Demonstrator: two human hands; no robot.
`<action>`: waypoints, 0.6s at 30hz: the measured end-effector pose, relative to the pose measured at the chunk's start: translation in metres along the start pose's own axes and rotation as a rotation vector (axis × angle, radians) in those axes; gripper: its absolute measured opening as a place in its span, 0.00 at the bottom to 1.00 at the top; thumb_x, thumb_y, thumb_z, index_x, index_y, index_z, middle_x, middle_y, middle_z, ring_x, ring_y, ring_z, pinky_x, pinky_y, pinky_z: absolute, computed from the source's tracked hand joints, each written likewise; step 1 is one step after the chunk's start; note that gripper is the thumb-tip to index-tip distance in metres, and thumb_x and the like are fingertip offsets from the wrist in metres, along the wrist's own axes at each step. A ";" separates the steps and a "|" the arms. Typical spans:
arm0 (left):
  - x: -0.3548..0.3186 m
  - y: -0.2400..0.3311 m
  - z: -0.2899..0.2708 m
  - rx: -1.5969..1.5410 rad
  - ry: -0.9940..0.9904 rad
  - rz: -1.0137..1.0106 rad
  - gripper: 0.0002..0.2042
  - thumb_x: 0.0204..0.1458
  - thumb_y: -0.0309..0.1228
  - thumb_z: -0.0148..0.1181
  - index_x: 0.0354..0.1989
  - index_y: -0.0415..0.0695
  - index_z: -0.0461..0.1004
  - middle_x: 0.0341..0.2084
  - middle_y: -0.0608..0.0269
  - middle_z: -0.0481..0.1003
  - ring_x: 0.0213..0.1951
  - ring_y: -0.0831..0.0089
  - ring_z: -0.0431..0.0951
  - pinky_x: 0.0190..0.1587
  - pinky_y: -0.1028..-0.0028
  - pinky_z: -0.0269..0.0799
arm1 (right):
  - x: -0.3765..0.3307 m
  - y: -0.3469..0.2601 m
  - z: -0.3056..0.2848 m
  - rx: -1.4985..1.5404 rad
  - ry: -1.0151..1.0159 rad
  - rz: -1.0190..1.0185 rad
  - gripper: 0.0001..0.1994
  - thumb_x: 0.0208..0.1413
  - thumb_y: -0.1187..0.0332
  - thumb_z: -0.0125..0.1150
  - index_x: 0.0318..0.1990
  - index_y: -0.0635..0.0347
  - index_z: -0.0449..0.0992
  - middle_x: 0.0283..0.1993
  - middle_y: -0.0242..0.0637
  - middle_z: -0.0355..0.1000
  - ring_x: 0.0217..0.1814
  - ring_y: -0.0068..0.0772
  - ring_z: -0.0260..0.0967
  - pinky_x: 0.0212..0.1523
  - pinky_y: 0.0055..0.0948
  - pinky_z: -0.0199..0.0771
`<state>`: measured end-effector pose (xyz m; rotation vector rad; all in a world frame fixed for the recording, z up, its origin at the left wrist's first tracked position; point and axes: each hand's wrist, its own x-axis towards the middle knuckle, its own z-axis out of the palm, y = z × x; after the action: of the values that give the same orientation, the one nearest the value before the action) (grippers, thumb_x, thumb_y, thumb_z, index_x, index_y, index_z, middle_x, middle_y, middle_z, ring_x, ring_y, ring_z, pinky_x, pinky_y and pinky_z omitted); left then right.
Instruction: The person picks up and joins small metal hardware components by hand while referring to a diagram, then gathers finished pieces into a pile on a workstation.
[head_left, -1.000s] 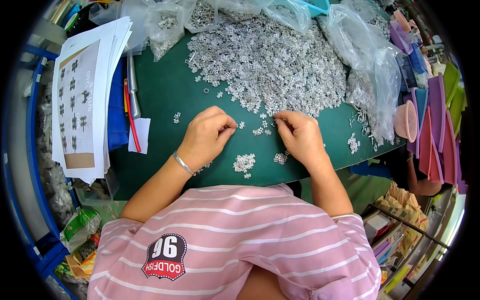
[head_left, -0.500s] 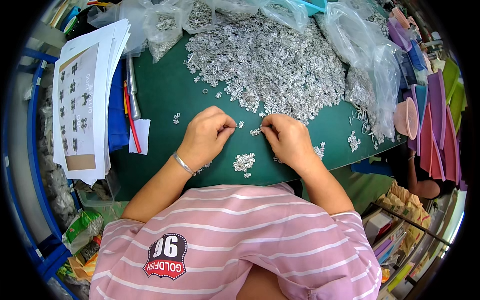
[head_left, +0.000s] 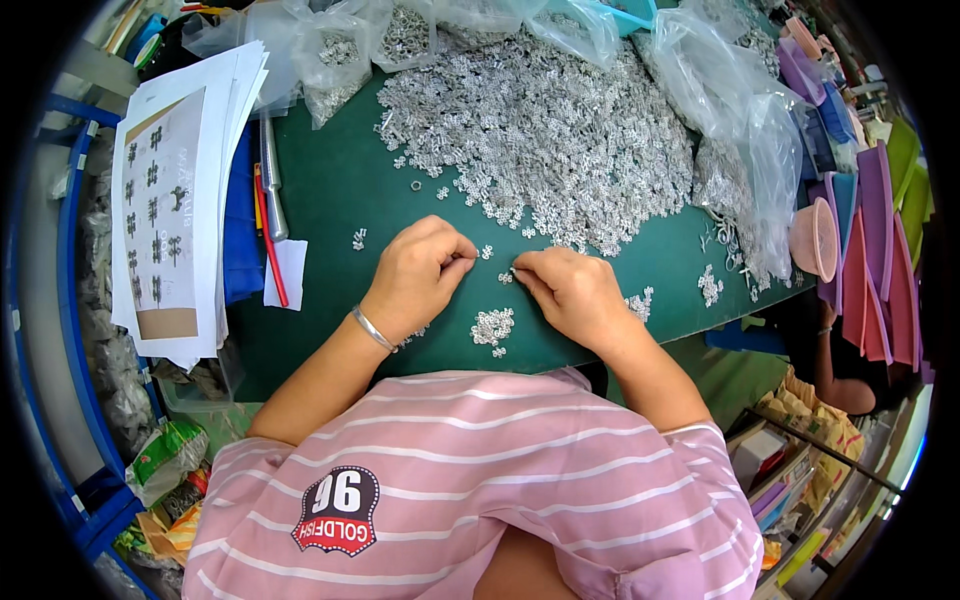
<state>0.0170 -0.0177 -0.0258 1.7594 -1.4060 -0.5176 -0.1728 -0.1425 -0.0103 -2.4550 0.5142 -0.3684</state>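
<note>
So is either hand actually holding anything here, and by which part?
The right hand pinches a small silver metal piece at its fingertips; which part cannot be told. The left hand is curled, fingertips together; whether it holds one cannot be told.

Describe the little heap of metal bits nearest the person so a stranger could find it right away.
Start at the green mat with the huge silver pile at its far side. Come toward the mat's near edge, between the left hand and right hand. The small heap lies there, compact and apart from the big pile.
</note>
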 end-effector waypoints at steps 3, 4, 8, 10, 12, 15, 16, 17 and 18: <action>0.000 0.000 0.001 -0.007 0.008 -0.002 0.04 0.47 0.19 0.65 0.32 0.39 0.79 0.29 0.62 0.74 0.27 0.72 0.75 0.31 0.75 0.72 | 0.002 0.001 -0.006 0.382 0.063 0.201 0.04 0.58 0.71 0.60 0.38 0.60 0.78 0.28 0.37 0.76 0.29 0.35 0.75 0.30 0.31 0.73; 0.000 0.001 0.000 0.002 0.006 0.003 0.04 0.47 0.19 0.65 0.31 0.39 0.79 0.29 0.62 0.74 0.27 0.72 0.75 0.31 0.75 0.72 | -0.002 0.006 -0.005 0.593 0.120 0.304 0.04 0.61 0.73 0.58 0.38 0.62 0.77 0.23 0.28 0.69 0.20 0.21 0.65 0.20 0.23 0.63; 0.001 0.001 0.000 -0.016 0.002 -0.008 0.04 0.46 0.18 0.65 0.30 0.38 0.78 0.28 0.62 0.73 0.26 0.72 0.74 0.30 0.75 0.70 | -0.014 0.040 -0.040 1.883 0.024 0.376 0.07 0.66 0.72 0.48 0.43 0.63 0.72 0.19 0.22 0.54 0.15 0.13 0.46 0.14 0.17 0.43; 0.002 0.002 0.000 -0.014 0.003 -0.003 0.04 0.46 0.18 0.65 0.30 0.38 0.78 0.27 0.62 0.73 0.26 0.73 0.73 0.30 0.75 0.70 | -0.021 0.046 -0.041 2.077 0.026 0.358 0.06 0.67 0.71 0.46 0.41 0.63 0.70 0.20 0.23 0.54 0.15 0.14 0.47 0.15 0.16 0.45; 0.002 0.002 -0.001 -0.015 -0.003 -0.007 0.04 0.46 0.18 0.65 0.30 0.38 0.78 0.27 0.62 0.73 0.26 0.73 0.72 0.30 0.75 0.69 | -0.027 0.046 -0.038 2.174 -0.016 0.374 0.06 0.67 0.70 0.46 0.40 0.62 0.68 0.22 0.24 0.55 0.16 0.15 0.47 0.16 0.17 0.47; 0.001 0.003 -0.002 -0.011 -0.008 -0.012 0.04 0.46 0.16 0.64 0.30 0.37 0.77 0.27 0.62 0.72 0.26 0.74 0.72 0.30 0.76 0.69 | -0.030 0.045 -0.032 2.229 -0.027 0.382 0.06 0.67 0.70 0.46 0.40 0.62 0.67 0.22 0.24 0.55 0.17 0.15 0.47 0.16 0.17 0.48; 0.002 0.004 -0.002 -0.012 -0.008 -0.010 0.04 0.46 0.16 0.64 0.30 0.37 0.77 0.27 0.62 0.72 0.26 0.74 0.72 0.30 0.76 0.69 | -0.031 0.045 -0.032 2.230 -0.023 0.380 0.06 0.67 0.70 0.46 0.40 0.62 0.67 0.22 0.24 0.56 0.17 0.15 0.48 0.16 0.17 0.48; 0.003 0.006 -0.002 -0.013 -0.010 -0.008 0.04 0.46 0.16 0.64 0.30 0.37 0.77 0.27 0.62 0.72 0.26 0.74 0.72 0.30 0.76 0.69 | -0.031 0.043 -0.034 2.229 -0.021 0.374 0.06 0.67 0.70 0.46 0.40 0.62 0.67 0.22 0.25 0.56 0.17 0.15 0.48 0.16 0.17 0.48; 0.003 0.007 -0.002 -0.010 -0.016 -0.005 0.04 0.46 0.16 0.64 0.30 0.37 0.77 0.27 0.62 0.72 0.26 0.74 0.72 0.30 0.76 0.69 | -0.034 0.044 -0.032 2.224 -0.012 0.356 0.07 0.67 0.69 0.46 0.40 0.62 0.67 0.23 0.26 0.56 0.17 0.16 0.48 0.16 0.18 0.49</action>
<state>0.0153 -0.0207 -0.0191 1.7553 -1.4081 -0.5420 -0.2271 -0.1766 -0.0168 -0.2111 0.1819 -0.3740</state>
